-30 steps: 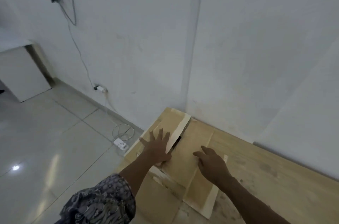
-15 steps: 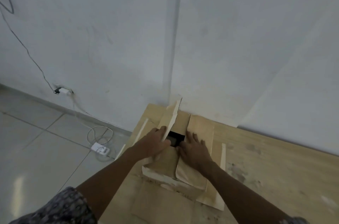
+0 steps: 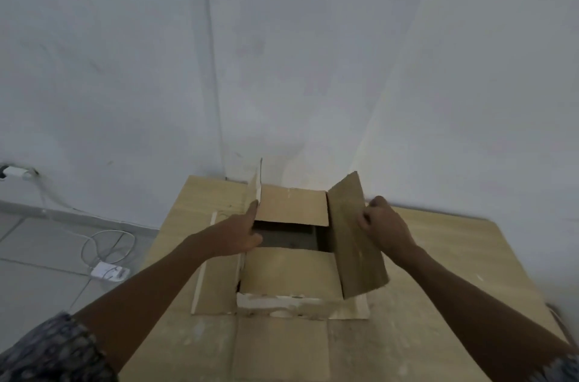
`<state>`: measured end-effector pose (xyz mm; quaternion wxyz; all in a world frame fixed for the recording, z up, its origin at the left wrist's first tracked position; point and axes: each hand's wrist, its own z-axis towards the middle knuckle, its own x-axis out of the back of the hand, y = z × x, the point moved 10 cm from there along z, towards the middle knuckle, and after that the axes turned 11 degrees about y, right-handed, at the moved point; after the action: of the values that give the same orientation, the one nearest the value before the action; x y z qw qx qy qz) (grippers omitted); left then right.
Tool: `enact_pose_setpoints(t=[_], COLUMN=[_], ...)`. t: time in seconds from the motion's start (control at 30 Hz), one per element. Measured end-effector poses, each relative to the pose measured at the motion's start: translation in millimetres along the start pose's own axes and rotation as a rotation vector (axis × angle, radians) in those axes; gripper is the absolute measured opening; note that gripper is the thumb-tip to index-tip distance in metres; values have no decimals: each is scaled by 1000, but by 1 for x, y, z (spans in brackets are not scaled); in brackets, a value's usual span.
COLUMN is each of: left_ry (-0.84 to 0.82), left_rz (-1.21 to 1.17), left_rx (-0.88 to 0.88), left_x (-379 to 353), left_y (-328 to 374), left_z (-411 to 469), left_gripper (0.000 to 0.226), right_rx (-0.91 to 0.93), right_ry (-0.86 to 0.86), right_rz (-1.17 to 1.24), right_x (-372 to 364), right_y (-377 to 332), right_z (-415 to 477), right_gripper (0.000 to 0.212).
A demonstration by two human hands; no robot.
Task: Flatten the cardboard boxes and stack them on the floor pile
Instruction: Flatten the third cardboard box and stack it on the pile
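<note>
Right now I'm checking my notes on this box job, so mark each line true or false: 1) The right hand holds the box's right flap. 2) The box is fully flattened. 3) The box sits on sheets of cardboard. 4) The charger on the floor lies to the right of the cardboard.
1) True: the right hand grips the right flap, which is raised.
2) False: the box is still open, with a dark gap showing between its flaps, and the left hand is at the left flap.
3) True: it rests on flat cardboard sheets.
4) False: the white charger and its cable lie to the left.
</note>
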<state>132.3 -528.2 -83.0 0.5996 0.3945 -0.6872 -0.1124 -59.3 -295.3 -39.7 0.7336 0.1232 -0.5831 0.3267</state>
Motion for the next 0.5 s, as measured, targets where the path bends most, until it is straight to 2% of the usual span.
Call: enact_pose_setpoints(t=[0.1, 0.2, 0.33, 0.5], left_ry=[-59, -66, 43, 169], left_rz=[-6, 7, 15, 69], left_rx=[20, 32, 58, 37], left_x=[2, 2, 6, 2], left_y=[-7, -7, -14, 5], left_z=[-2, -11, -15, -11], left_gripper=[93, 89, 89, 97], right_rx=[-124, -150, -170, -56], right_ry=[-115, -167, -122, -90], right_rz=[55, 161, 266, 175], right_x=[-6, -18, -20, -19], right_y=[44, 52, 45, 29], right_z=[-22, -41, -45, -36], right_gripper=[21, 14, 16, 15])
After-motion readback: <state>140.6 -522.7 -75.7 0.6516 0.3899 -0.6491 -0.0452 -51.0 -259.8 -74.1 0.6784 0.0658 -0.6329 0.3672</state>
